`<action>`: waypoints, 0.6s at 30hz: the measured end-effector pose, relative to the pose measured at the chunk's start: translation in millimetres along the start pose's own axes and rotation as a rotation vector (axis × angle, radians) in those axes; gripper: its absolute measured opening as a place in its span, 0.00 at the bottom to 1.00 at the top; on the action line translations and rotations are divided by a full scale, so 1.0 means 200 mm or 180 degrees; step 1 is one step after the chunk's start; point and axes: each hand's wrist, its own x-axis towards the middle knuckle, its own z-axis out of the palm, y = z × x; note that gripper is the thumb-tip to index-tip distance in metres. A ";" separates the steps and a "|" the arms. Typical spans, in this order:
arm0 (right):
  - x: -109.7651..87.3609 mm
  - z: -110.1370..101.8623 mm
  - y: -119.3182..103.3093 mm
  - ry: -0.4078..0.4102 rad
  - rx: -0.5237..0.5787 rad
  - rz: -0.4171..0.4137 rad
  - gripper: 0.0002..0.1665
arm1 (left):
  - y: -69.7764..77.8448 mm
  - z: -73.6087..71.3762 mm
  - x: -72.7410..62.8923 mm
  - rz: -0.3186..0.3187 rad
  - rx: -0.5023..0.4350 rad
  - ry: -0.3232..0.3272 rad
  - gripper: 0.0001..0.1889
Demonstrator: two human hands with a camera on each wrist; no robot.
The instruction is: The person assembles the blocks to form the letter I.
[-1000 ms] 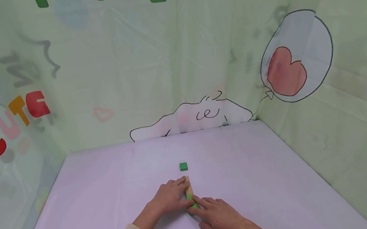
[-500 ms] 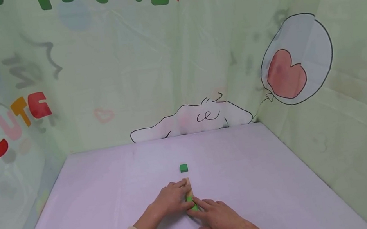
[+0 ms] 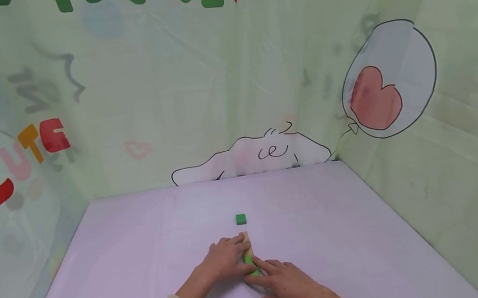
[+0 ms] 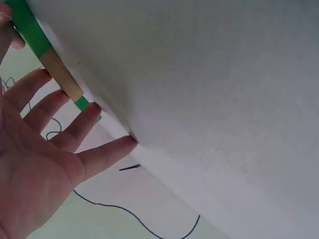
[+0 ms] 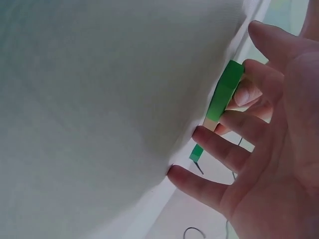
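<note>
A short row of small rectangular blocks lies on the table. A light green part point(image 3: 249, 259) is nearest the body, with a plain wood block point(image 3: 246, 243) beyond it. My left hand point(image 3: 224, 262) lies along the row's left side, its spread fingertips at the wood block and its thumb across the green part. In the left wrist view its outer fingers reach to the tabletop. My right hand point(image 3: 289, 285) has one finger at the row's near end and another along its right side; its thumb stands apart. A separate green block point(image 3: 241, 219) sits a little beyond the row.
The table point(image 3: 323, 218) has a pale lilac cover. Printed curtains point(image 3: 193, 94) hang behind it and at both sides. Dark curved lines point(image 4: 124, 209) show past the left hand in the left wrist view.
The head view has shifted slightly, and the scene sits a little lower in it. Both hands keep their places against the row of blocks.
</note>
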 end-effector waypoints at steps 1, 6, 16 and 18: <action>0.00 -0.01 0.00 0.0004 0.0067 -0.0012 0.31 | 0.00 0.00 0.00 -0.0005 0.0004 -0.0005 0.36; -0.01 -0.03 0.05 0.0185 0.0400 -0.0075 0.24 | -0.01 0.01 0.01 0.0011 0.0010 0.0000 0.36; 0.09 -0.09 0.13 0.0536 0.0476 0.0381 0.27 | -0.01 0.02 0.01 -0.0045 0.0048 0.0018 0.36; 0.11 -0.09 0.15 0.0589 0.0446 0.0470 0.30 | -0.01 0.02 0.01 -0.0060 0.0050 0.0000 0.37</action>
